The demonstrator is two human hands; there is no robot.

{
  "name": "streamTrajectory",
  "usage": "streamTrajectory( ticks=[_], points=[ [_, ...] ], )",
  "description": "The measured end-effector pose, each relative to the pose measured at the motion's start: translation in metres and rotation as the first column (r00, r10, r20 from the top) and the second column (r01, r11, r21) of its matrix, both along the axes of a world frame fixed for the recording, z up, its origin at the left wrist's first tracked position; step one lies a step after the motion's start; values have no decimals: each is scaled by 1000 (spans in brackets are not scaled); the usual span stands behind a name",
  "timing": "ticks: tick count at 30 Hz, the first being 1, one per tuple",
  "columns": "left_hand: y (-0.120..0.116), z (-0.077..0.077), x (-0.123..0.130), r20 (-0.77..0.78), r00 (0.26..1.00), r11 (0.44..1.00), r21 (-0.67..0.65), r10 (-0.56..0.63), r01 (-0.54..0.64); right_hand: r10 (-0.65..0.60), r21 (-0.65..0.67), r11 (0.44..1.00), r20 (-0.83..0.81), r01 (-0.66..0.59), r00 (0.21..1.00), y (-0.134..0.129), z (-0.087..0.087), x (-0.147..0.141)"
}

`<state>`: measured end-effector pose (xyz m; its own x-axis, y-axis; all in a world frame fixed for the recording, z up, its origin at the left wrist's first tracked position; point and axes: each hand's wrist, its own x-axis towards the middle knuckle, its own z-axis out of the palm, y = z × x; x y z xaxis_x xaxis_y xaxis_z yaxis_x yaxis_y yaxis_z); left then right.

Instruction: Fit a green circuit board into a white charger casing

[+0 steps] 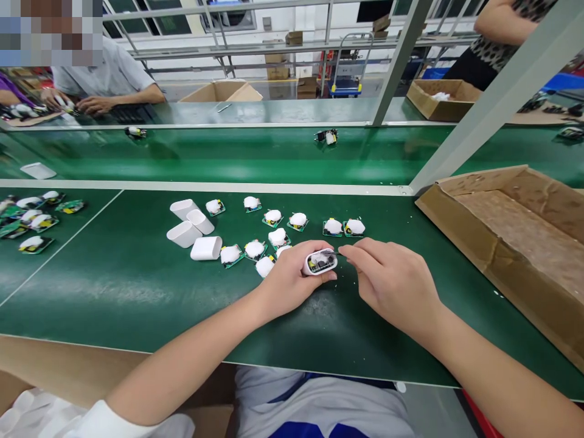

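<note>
My left hand is wrapped round a white oval housing, its open end facing right. A circuit board with white filler sits inside that housing. Pinched in my right hand is a thin dark tool, whose tip reaches the housing's opening. Several small green boards topped with white material, such as one behind my hands, lie on the green table. To the left stand and lie several white housings, grouped together.
A cardboard box stands at the right. More boards lie at the far left. Behind a pale rail, a green belt carries a few parts. Two people are across the line, beside cardboard boxes.
</note>
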<state>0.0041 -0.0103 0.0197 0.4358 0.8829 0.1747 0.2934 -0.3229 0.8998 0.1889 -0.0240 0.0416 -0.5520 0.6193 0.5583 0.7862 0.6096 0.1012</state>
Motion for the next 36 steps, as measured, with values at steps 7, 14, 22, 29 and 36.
streamTrajectory(
  ticks=[7,14,22,29,36],
  points=[
    [1,-1,-2,-20,1000,999,52,-6,7,-20,-28,999,6,20,1000,-1,-3,-2],
    [1,0,-2,-43,997,993,94,-61,65,14,-47,999,-4,-14,1000,-4,-5,-4],
    [1,-5,0,-98,992,990,115,-77,88,104,65,992,107,-111,989,-6,-11,-12],
    [2,1,0,-73,997,998,-56,-20,16,21,-58,998,-95,-26,995,-3,-5,-4],
    [1,7,0,-84,995,994,-97,-51,43,38,-34,999,-71,-41,997,-4,-5,-3]
  ],
)
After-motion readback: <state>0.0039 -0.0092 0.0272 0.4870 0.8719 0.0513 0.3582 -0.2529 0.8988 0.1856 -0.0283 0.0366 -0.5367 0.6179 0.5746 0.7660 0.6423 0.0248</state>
